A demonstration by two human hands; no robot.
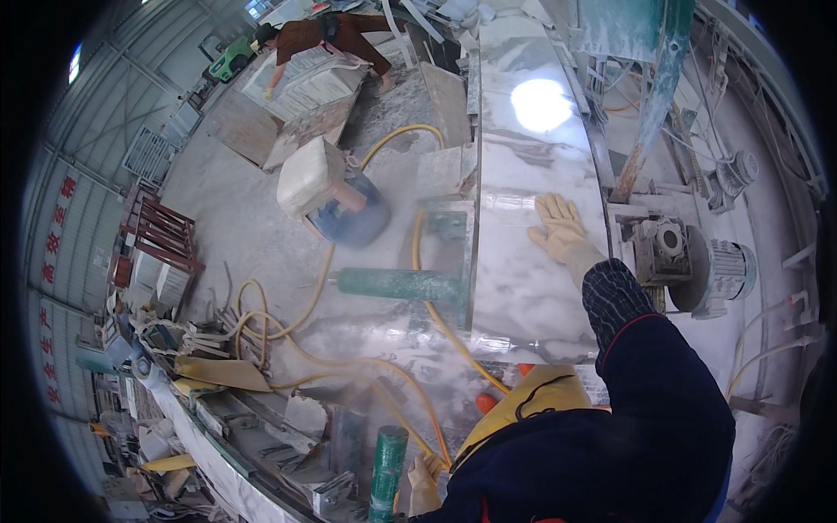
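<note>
My right hand (562,231), in a pale cream glove, lies flat with its fingers spread on a long, glossy white stone slab (523,292) with grey veins. A bright lamp reflection shows farther along the slab. Low at my side is my left hand (425,484), in a similar glove, beside an upright green cylinder (387,471). A yellow hose (403,373) runs down close to that hand. The left fingers are mostly hidden, so whether they grip anything is unclear. A yellow apron (532,399) covers my front.
Right of the slab sits a grey motor with gearbox (719,270), near a green machine post (654,113). A horizontal green cylinder (401,283) juts out left. Beyond stands a blue drum (353,213) with a whitish container. Far left, another person (331,39) bends over stacked slabs.
</note>
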